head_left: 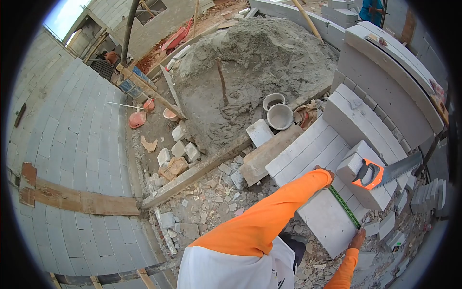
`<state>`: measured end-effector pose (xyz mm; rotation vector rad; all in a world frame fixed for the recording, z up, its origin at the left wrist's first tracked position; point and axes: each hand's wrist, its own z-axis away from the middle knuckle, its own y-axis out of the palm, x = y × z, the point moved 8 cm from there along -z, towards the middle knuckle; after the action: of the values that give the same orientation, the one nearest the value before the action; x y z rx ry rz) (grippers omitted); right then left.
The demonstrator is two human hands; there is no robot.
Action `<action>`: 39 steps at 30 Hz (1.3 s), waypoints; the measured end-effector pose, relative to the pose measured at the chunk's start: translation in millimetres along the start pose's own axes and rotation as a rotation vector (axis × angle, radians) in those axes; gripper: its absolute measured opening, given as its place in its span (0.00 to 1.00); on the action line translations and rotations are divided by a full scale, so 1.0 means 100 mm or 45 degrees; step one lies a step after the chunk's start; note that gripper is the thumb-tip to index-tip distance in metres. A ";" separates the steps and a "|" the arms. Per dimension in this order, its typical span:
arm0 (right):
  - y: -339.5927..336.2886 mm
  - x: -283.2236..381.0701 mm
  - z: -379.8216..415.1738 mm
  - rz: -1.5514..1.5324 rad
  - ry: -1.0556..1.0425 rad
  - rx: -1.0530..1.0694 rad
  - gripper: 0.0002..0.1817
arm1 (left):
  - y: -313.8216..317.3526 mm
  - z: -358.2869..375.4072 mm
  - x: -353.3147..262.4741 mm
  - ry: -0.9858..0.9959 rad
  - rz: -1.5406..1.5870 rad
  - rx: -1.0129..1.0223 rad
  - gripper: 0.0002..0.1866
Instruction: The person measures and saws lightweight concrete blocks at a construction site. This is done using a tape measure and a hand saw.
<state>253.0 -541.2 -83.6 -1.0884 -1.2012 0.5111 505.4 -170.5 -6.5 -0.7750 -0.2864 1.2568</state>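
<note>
A green tape measure point(344, 207) with dark markings lies stretched across a pale lightweight concrete block point(327, 222). My left hand point(328, 174), in an orange sleeve, is at the tape's far end, its fingers partly hidden by the sleeve. At the near end, my right hand point(357, 239) pinches the tape by the block's edge. A hand saw point(395, 172) with an orange and black handle rests on an upright block point(355, 164) just right of my hands.
Stacked blocks point(368, 123) rise at the right. Beyond them, two buckets point(279, 117) stand beside a wet mortar heap point(260, 53). Rubble point(216, 197) covers the ground, and a block wall point(79, 144) runs along the left. Other people point(371, 10) are farther back.
</note>
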 end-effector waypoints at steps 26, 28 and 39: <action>-0.27 0.58 0.13 0.279 -0.072 -0.057 0.11 | 0.09 -0.19 0.08 0.005 0.012 0.052 0.25; -0.28 0.59 0.13 0.276 -0.112 -0.094 0.11 | 0.09 -0.24 0.09 0.025 0.001 0.038 0.24; -0.34 0.67 0.17 0.245 0.042 -0.011 0.13 | 0.14 -0.39 0.09 0.126 -0.025 0.029 0.22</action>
<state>252.7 -495.1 -21.4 -1.2219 -1.0761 0.6334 520.9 -174.8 -45.1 -0.8104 -0.1981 1.1976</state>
